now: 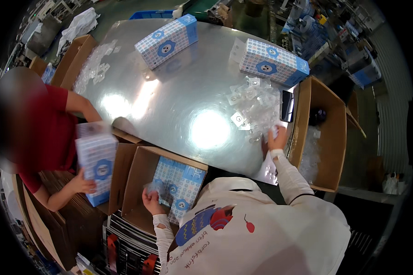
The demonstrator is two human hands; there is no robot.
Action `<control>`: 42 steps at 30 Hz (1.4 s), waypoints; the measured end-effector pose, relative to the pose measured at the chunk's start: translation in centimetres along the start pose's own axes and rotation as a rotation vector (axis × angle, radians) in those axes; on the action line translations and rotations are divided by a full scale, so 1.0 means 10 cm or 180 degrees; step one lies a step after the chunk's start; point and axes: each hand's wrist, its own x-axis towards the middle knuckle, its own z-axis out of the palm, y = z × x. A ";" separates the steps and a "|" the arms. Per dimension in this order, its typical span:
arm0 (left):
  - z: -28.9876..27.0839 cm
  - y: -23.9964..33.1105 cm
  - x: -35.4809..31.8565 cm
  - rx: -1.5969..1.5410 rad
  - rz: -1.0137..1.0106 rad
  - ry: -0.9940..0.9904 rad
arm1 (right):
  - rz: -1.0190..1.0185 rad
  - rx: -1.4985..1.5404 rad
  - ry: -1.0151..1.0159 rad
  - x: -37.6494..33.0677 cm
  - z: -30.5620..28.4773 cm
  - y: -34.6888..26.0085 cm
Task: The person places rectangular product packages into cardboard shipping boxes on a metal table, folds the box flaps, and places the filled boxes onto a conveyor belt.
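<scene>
My left hand (152,202) is closed on a small clear plastic packet (155,187). It is over an open cardboard carton (135,201) in front of the table, in which blue-and-white patterned boxes (184,182) lie. On the table's right side, my right hand (277,138) reaches to the edge of a loose pile of clear plastic packets (257,103). Its fingers are bent round something whitish, apparently one of these packets. A dark phone (287,106) lies just beyond this hand.
Two patterned boxes (167,41) lie on the metal table (179,101), at its far side. Another cardboard carton (328,137) with clear plastic inside stands at the right. On the left, a co-worker in a red shirt (48,123) holds a patterned box (97,165). More clear packets (96,66) lie far left.
</scene>
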 end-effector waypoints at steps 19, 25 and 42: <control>0.10 -0.27 -0.18 0.1193 -0.0298 0.0232 | -0.2762 -0.0731 -0.1445 1.53 1.45 -0.75; 0.14 -0.09 -0.21 0.1411 -0.0119 0.0253 | -0.1427 -0.3954 -0.1550 2.02 1.81 -1.65; 0.25 -0.04 -0.18 0.5039 -0.0277 -0.0485 | -0.4169 -0.0921 -0.1202 3.22 3.30 -4.50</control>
